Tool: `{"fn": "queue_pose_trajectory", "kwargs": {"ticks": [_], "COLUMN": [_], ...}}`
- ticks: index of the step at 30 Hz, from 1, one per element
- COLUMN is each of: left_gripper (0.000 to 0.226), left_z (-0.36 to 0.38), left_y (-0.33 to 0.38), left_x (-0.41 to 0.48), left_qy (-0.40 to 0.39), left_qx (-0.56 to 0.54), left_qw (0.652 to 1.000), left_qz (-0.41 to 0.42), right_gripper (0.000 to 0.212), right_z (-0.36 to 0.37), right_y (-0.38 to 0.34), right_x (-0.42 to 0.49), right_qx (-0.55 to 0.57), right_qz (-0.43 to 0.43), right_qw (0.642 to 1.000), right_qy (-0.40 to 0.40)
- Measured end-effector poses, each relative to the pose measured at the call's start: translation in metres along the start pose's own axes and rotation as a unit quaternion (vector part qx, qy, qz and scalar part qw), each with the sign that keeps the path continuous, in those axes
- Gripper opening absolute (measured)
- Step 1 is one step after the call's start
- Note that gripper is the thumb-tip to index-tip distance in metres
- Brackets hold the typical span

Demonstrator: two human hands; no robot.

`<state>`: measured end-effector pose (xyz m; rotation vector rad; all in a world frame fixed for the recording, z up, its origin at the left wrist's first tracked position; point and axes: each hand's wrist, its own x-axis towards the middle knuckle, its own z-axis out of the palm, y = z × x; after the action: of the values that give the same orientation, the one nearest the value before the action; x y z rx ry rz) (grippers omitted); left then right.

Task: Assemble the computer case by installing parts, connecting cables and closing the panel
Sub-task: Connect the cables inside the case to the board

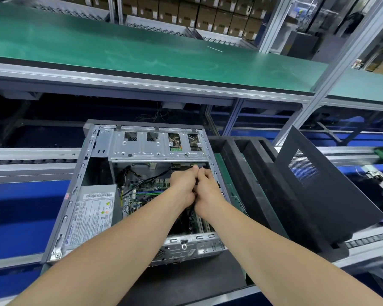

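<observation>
An open grey computer case [75,180] lies on its side in the middle of the view. Inside it sit a silver power supply [91,215] at the left, a green motherboard [146,193] and a metal drive cage [155,142] at the far end. Both my hands reach into the case just under the drive cage. My left hand [181,184] and my right hand [208,191] are pressed together, fingers curled around something dark between them, likely a cable or connector, mostly hidden. The black side panel [323,195] leans at the right, off the case.
Black foam holders [252,173] stand between the case and the panel. A green conveyor surface [142,54] runs across above, with an aluminium frame post [332,69] at right. Stacked cardboard boxes [208,16] fill shelves at the back. Roller rails [31,162] flank the case.
</observation>
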<state>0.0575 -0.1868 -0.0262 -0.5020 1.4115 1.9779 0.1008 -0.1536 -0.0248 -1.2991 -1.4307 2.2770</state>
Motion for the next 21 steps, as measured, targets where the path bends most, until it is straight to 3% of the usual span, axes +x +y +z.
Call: {"fn": "queue_pose_trajectory", "kwargs": {"ticks": [4,8,10,14,16,19,21], "left_gripper": [0.024,0.064,0.071,0.07,0.046,0.022,0.021], "left_z": [-0.007,-0.022,-0.035,-0.065,-0.073,-0.083,-0.088], "left_y": [0.002,0.01,0.018,0.037,0.049,0.067,0.076], "left_x": [0.002,-0.005,-0.009,-0.022,-0.031,-0.033,-0.029], "left_qy": [-0.036,-0.091,-0.177,-0.317,-0.334,-0.262,-0.213], "left_qx": [0.06,0.257,0.28,0.411,0.462,0.481,0.396], "left_qw": [0.998,0.962,0.943,0.853,0.821,0.834,0.89], "left_qz": [-0.001,0.005,-0.033,-0.056,-0.016,0.066,0.077], "right_gripper": [0.023,0.026,0.034,0.049,0.059,0.041,0.029], "right_z": [-0.004,-0.006,-0.007,-0.009,-0.011,-0.012,-0.016], "right_y": [0.0,-0.003,-0.003,-0.005,-0.006,-0.005,-0.001], "right_x": [0.002,-0.004,-0.004,-0.005,-0.005,-0.006,-0.01], "right_qx": [-0.006,-0.044,-0.087,-0.145,-0.133,-0.147,-0.255], "right_qz": [-0.005,-0.017,-0.016,-0.026,-0.017,0.001,-0.019], "right_qw": [1.0,0.999,0.996,0.989,0.991,0.988,0.964], "right_qy": [0.002,-0.008,-0.011,-0.006,-0.017,-0.038,-0.077]}}
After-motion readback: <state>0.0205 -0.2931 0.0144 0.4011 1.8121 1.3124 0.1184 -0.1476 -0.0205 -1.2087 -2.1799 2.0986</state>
